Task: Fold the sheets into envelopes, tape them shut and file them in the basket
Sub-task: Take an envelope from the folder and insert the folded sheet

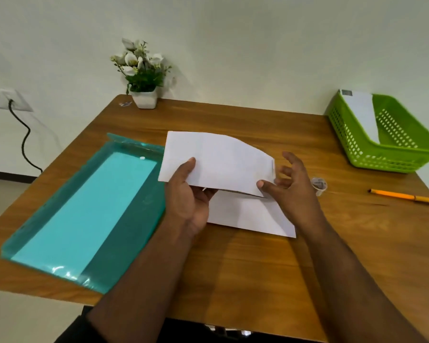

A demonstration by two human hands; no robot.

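A folded white sheet (218, 159) is held up above the middle of the wooden table (258, 268). My left hand (187, 196) grips its lower left corner, thumb on top. My right hand (290, 184) pinches the lower right edge with the thumb, its other fingers spread apart. Under the hands another white sheet (250, 214) lies flat on the table. A roll of clear tape (319, 185) sits just right of my right hand. The green basket (357, 144) stands at the table's far right corner with one white envelope (360, 112) leaning inside it.
A teal plastic folder (84, 211) with a lighter sheet inside lies on the left of the table. An orange pen (404, 196) rests near the right edge. A small white pot of flowers (144, 75) stands at the back by the wall. A wall socket with a black cable (22, 139) is at far left.
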